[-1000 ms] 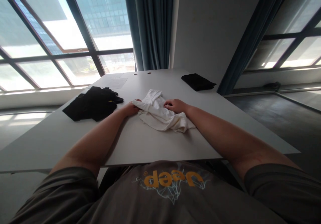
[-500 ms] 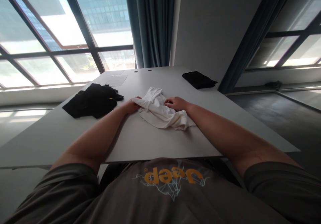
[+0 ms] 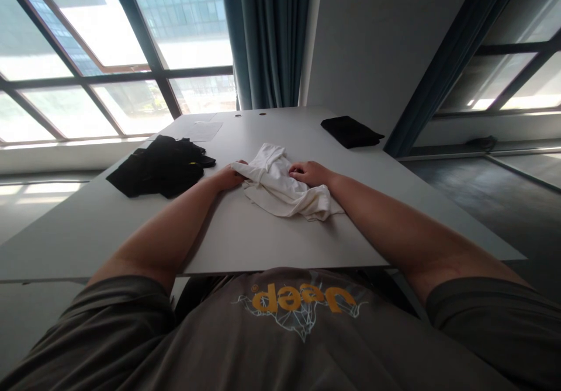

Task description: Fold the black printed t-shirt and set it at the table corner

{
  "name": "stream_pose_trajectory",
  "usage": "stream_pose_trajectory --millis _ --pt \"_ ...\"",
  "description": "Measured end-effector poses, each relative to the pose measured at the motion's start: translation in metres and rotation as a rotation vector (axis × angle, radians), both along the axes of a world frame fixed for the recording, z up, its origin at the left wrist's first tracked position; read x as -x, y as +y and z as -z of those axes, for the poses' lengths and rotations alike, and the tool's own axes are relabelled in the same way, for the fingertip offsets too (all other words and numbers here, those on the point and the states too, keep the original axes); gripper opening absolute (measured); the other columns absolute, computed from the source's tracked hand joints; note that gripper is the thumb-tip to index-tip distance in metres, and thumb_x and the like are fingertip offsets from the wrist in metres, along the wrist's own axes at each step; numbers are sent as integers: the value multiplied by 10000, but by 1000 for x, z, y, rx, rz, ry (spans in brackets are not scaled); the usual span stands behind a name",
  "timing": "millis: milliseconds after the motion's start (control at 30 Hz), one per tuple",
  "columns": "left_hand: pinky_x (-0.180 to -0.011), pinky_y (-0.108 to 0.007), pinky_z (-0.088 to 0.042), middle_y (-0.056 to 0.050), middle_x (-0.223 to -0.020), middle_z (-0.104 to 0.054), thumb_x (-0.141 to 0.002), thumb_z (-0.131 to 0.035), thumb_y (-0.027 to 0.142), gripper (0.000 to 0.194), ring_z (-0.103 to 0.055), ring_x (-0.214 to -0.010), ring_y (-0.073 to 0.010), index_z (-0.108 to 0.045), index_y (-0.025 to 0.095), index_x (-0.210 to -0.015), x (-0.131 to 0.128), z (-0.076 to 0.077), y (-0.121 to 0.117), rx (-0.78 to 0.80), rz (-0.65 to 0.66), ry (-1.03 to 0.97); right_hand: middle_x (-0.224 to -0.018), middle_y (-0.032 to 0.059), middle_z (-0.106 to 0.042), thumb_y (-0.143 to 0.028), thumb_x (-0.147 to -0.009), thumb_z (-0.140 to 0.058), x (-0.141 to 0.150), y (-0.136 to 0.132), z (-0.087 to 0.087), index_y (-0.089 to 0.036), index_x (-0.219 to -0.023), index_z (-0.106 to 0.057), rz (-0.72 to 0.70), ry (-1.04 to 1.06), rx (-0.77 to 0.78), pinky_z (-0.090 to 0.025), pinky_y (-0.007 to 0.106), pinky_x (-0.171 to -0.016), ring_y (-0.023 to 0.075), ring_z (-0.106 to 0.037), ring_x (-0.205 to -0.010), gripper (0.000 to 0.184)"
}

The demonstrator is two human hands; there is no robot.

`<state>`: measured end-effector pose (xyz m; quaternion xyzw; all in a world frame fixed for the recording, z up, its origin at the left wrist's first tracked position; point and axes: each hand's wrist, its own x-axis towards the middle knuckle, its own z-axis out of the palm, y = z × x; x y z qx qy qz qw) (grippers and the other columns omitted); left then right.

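A crumpled white cloth garment [image 3: 280,183], perhaps a shirt, lies bunched on the table in front of me. My left hand [image 3: 229,177] is closed on its left edge, with a fold of the fabric over the fingertips. On the opposite side, my right hand [image 3: 310,173] has its fingers curled and pinched at the garment's upper right edge. Loose folds spread below the right wrist. What kind of garment it is cannot be made out from the folds.
On the white table [image 3: 263,245], a rumpled black garment [image 3: 160,166] lies to the left and a folded black cloth [image 3: 351,132] near the right edge. A sheet of paper [image 3: 204,131] rests at the back left. Behind hangs a blue curtain [image 3: 267,40].
The camera view has shifted slightly, so the table sits a little higher in the picture. Both hands keep nearly the same places on the white garment.
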<state>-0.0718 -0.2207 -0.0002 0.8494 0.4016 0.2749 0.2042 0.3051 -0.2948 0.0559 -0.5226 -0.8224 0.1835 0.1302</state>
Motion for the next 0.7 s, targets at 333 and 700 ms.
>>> stream_pose_trajectory --millis 333,700 --pt "-1118 -435 -633 -150 -1187 -816 -860 -758 297 373 -781 -1169 -331 -770 143 -1199 3 1 1 22 27 -7 -1239 67 -816 -404 -1085 -620 2 -5 -4 -172 -1437 -813 13 -7 20 -415 213 -891 118 -656 -981 463" --pt "-1099 -407 -643 -138 -1135 -829 -851 -803 317 348 -789 -1140 -327 -784 138 -1149 1 -1 -2 -29 18 -34 -1214 73 -820 -415 -1061 -615 0 -3 -2 -161 -1417 -826 8 -14 -2 -431 221 -917 126 -657 -968 485"
